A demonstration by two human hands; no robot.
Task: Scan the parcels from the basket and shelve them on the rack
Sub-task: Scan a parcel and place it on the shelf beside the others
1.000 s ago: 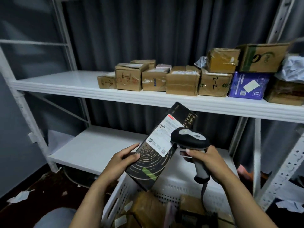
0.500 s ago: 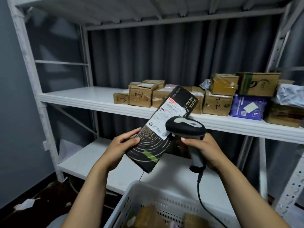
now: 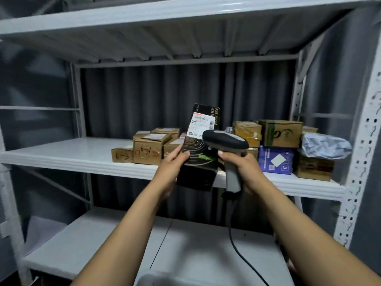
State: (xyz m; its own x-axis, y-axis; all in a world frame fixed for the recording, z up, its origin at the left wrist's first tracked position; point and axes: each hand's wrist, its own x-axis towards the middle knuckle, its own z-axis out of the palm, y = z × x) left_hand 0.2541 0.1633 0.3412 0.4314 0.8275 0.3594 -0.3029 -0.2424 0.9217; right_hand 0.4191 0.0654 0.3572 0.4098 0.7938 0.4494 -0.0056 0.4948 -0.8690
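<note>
A white metal rack point(image 3: 362, 162) fills the view, backed by a dark pleated curtain point(image 3: 154, 96); the ribbed underside of its top shelf point(image 3: 165, 34) spans 12 o'clock; the middle shelf point(image 3: 72, 149) is bare white at 9 o'clock and crowded toward 3 o'clock with taped brown cartons point(image 3: 148, 149), a blue box point(image 3: 275, 161) and a crumpled grey bag point(image 3: 323, 146); the lower shelf point(image 3: 103, 244) lies pale and dim at 7 o'clock.

At centre the left hand point(image 3: 175, 162) grips the black parcel point(image 3: 198, 153) by its lower edge, fingers curled round it; the parcel stands nearly upright in the air before the middle shelf, its white label point(image 3: 201, 125) facing the camera; the right hand point(image 3: 241, 168) is wrapped round the handle of the scanner point(image 3: 224, 141), whose head sits just at the parcel's 3 o'clock side; its cable point(image 3: 237, 240) drops toward 6 o'clock, where a pale basket rim point(image 3: 152, 275) shows.
</note>
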